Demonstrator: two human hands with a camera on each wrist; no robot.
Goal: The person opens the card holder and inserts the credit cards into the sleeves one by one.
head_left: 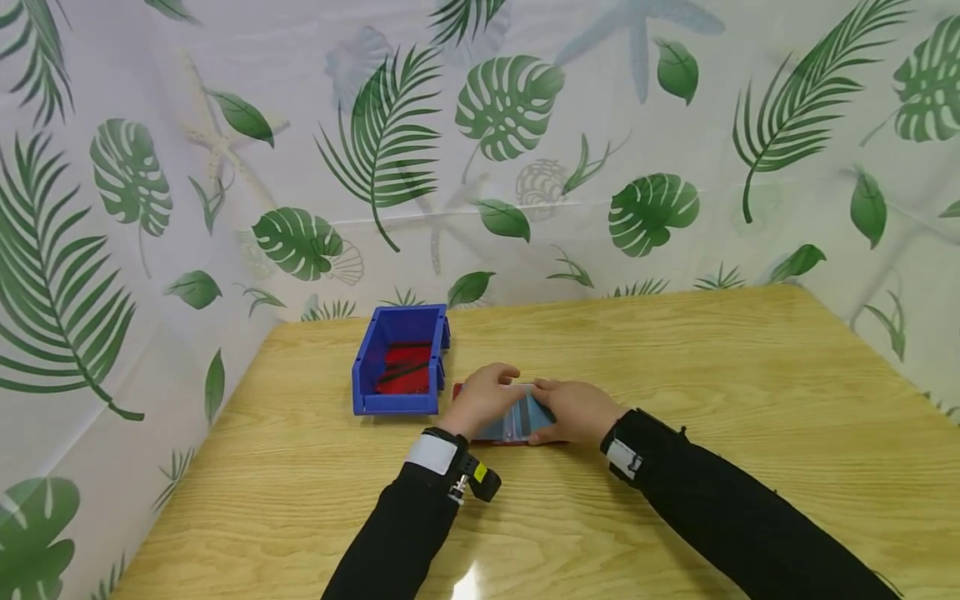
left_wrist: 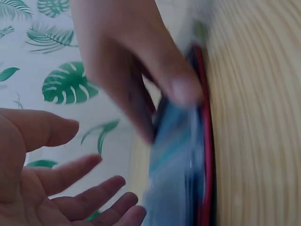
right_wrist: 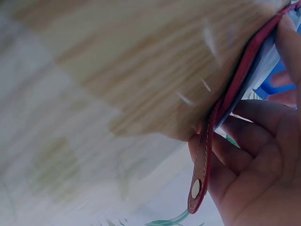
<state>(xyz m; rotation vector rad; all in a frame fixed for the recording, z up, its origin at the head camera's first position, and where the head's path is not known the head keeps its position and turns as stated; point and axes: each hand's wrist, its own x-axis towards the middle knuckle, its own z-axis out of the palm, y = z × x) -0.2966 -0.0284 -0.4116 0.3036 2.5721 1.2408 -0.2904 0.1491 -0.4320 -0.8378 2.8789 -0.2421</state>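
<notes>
An opened red card holder (head_left: 517, 423) with clear plastic sleeves lies on the wooden table in the head view. My right hand (head_left: 583, 411) grips its right end, thumb at the near edge and fingers over the far side. In the right wrist view a red strap (right_wrist: 202, 165) with a metal snap sticks out from the holder beside those fingers. Over the holder's left part, my left hand (head_left: 483, 400) hides some of it. The left wrist view shows that left hand (left_wrist: 70, 174) with fingers spread and nothing in them, beside the sleeves (left_wrist: 171, 160).
Just left of the hands stands a blue plastic bin (head_left: 396, 405), with red and black flat items (head_left: 405, 371) inside. The wooden table (head_left: 712, 358) extends to both sides. Behind it hangs a white cloth (head_left: 570, 242) printed with green leaves.
</notes>
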